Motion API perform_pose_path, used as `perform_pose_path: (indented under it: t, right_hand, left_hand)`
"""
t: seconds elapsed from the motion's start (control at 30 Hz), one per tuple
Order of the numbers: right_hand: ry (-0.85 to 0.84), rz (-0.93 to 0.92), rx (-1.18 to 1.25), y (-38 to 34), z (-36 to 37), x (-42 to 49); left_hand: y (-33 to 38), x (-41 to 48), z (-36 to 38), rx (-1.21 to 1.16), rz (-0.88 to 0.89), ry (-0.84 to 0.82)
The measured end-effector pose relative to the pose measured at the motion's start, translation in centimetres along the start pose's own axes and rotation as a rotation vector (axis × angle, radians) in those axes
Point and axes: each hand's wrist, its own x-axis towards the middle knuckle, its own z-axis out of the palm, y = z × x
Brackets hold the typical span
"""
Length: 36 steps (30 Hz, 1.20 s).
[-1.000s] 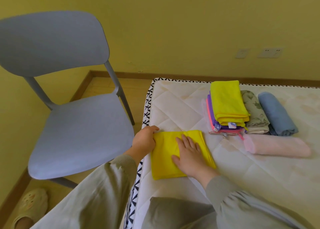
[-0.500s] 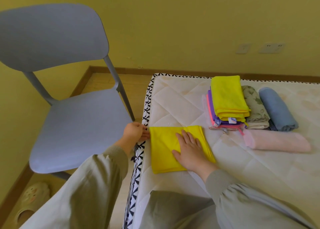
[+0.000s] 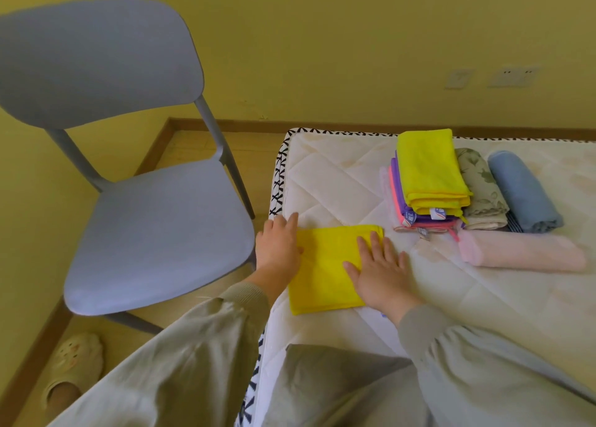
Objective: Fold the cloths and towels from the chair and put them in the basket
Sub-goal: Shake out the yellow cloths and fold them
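Smoothing step, probably the last fold: left hand and right hand lay flat, fingers straight and slightly spread, pressing the folded yellow microfibre cloth at the white quilted mattress edge. Next likely: move it onto the multicoloured folded-cloth stack; basket unseen.

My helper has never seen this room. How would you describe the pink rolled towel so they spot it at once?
On the quilted mattress beside the grey chair, find the stack of folded cloths topped in yellow, with a floral roll and a blue roll to its right. The pink rolled towel lies in front of these: the only pink roll, and the only one lying crosswise.
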Motion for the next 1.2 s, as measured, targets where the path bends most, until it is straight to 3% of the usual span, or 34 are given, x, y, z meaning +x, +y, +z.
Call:
perform_pose_path:
  t: [0.1, 0.17, 0.27, 0.33, 0.47, 0.57, 0.7, 0.87, 1.03, 1.13, 1.2]
  right_hand:
    - [0.079, 0.046, 0.041, 0.0, -0.4, 0.3]
    - [0.196, -0.054, 0.012, -0.3, -0.4, 0.4]
    - [0.130, -0.159, -0.022, -0.5, 0.3, 0.2]
    - [0.046, -0.097, -0.001, -0.4, 0.6, 0.1]
    - [0.052, 0.171, 0.087, 0.4, -0.3, -0.3]
    - [0.150, 0.282, 0.259, 0.7, -1.3, -0.1]
    - [0.052, 0.366, 0.757, 0.9, -2.6, 1.3]
    - [0.200, 0.075, 0.686, 0.6, -4.7, 1.3]
    - [0.195, -0.338, 0.718, -0.6, -8.6, -0.6]
    - [0.207, -0.457, 0.769, -0.9, -10.6, -1.9]
    - [0.249, -0.470, 0.776, -0.8, -11.4, -2.5]
  left_hand:
    - [1.4, -1.1, 0.6, 0.154, 0.202, 0.159]
    - [2.0, -1.9, 1.7, 0.154, 0.269, 0.116]
    - [1.7, -3.4, 4.0, 0.134, 0.300, -0.009]
    - [1.1, -4.0, 5.1, 0.077, 0.243, -0.047]
    - [1.0, -4.0, 5.7, 0.084, 0.217, -0.058]
    - [0.9, -4.0, 5.8, 0.098, 0.220, -0.064]
    - [1.0, -3.9, 6.0, 0.102, 0.231, -0.093]
    - [0.8, -3.0, 4.6, 0.031, 0.238, -0.126]
    - [1.5, -0.7, -1.5, -0.403, 0.093, -0.037]
    - [1.7, 0.1, -5.7, -0.639, 0.146, -0.270]
    - [1.7, -0.2, -7.7, -0.644, 0.182, -0.462]
